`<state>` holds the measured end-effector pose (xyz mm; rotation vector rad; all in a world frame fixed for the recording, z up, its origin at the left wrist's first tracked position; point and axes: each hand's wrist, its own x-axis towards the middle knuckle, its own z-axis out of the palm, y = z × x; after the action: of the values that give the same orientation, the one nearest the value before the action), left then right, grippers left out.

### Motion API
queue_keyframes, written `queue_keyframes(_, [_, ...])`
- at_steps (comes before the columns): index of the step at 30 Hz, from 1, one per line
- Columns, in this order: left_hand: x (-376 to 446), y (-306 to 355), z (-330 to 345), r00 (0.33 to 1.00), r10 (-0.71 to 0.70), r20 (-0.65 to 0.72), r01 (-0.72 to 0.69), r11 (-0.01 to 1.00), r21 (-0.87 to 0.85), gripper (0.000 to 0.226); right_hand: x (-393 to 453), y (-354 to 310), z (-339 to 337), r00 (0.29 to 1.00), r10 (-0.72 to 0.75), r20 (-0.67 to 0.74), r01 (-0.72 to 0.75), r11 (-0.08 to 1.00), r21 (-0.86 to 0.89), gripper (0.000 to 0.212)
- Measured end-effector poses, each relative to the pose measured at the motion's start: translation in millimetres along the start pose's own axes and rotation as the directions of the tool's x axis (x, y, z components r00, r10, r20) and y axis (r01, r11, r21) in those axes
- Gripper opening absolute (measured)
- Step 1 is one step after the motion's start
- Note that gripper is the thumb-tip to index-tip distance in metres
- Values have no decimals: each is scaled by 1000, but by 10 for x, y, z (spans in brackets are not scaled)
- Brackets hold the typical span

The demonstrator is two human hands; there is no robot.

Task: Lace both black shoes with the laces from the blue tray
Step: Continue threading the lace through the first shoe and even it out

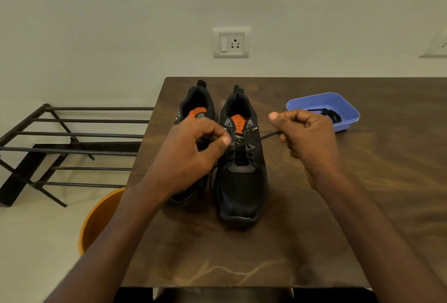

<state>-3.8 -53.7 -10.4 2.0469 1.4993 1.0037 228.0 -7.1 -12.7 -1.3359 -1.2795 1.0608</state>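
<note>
Fingers of the right hand (306, 138) curl tight around one end of the lace (268, 135), drawing it sideways to take up slack. Opposite, the left hand (193, 150) pinches at the upper eyelets of the nearer shoe (242, 181), likely steadying the other end. Beside it sits the second shoe (197, 106), its lacing hidden. Another lace (331, 114) waits in the blue tray (348, 123).

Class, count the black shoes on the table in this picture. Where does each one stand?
2. One black shoe stands mid-table between the hands, its lace being threaded. The other shoe stands beside it to the left, largely hidden behind the left hand.
</note>
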Motion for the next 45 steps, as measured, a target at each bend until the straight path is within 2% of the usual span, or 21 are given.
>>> queue_keyframes(2, [7, 77, 78, 998, 56, 8, -55, 996, -66, 26, -73, -36, 119, 994, -31, 100, 27, 999, 35, 22])
queue_keyframes(5, [21, 156, 187, 995, 39, 93, -16, 971, -239, 25, -148, -82, 290, 979, -66, 192, 43, 992, 121, 20])
queue_keyframes(8, [11, 95, 167, 998, -3, 67, 14, 986, -163, 10, -126, -80, 280, 985, -43, 166, 22, 991, 128, 22])
queue_keyframes(11, [5, -14, 66, 998, -66, 1, 65, 994, -88, 8, -52, -28, 114, 996, 22, 87, -27, 998, 60, 28])
queue_keyframes(14, [2, -60, 26, 997, -65, -40, 65, 998, -1, 9, 6, 17, -5, 996, 73, 49, -77, 993, 90, 29])
queue_keyframes(15, [0, -38, 36, 998, -45, -38, 46, 999, 17, 7, 5, 26, -5, 995, 69, 71, -76, 991, 106, 27])
queue_keyframes(17, [5, 28, 74, 998, 5, -61, -3, 1000, 31, 22, -20, 16, 35, 988, 13, 156, -24, 998, 65, 21])
queue_keyframes(19, [25, 74, 120, 998, -1, -67, -3, 998, -62, 33, -58, -12, 106, 957, -66, 283, 72, 997, -13, 13])
queue_keyframes(21, [51, 80, 174, 999, -34, -19, 31, 989, -145, 25, -63, 9, 165, 933, -105, 345, 121, 992, -25, 9])
queue_keyframes(24, [43, 2, 236, 996, -84, -11, 82, 988, -129, 11, -36, 68, 216, 975, -49, 215, 35, 997, 69, 10])
queue_keyframes(26, [36, -35, 248, 993, -111, -33, 106, 984, -145, 10, -30, 99, 226, 993, 17, 119, -36, 986, 162, 11])
queue_keyframes(30, [52, -23, 327, 984, -136, -119, 109, 971, -211, 17, -40, 134, 296, 991, -23, 130, 8, 993, 116, 7])
queue_keyframes(32, [62, -2, 380, 976, -147, -163, 105, 964, -243, 10, -57, 135, 351, 988, -48, 146, 29, 992, 127, 7])
queue_keyframes(34, [75, 6, 436, 962, -155, -227, 96, 963, -252, 7, -43, 147, 396, 994, -50, 101, 37, 992, 121, 6])
queue_keyframes(35, [82, 4, 459, 952, -159, -261, 95, 966, -242, 8, -17, 177, 407, 997, -64, 40, 61, 996, 63, 8])
queue_keyframes(37, [91, -15, 492, 936, -149, -318, 93, 978, -185, 10, 54, 283, 433, 982, -165, -88, 139, 960, -242, 12])
queue_keyframes(39, [107, -38, 532, 931, -102, -351, 68, 992, -107, 13, 109, 385, 469, 970, -226, -88, 160, 868, -470, 28])
queue_keyframes(42, [139, -48, 571, 928, -53, -368, 39, 998, -45, 18, 121, 441, 515, 982, -184, -47, 136, 855, -501, 49])
queue_keyframes(45, [170, -66, 594, 930, -57, -362, 43, 998, -46, 17, 127, 414, 497, 973, -220, -65, 159, 850, -502, 43])
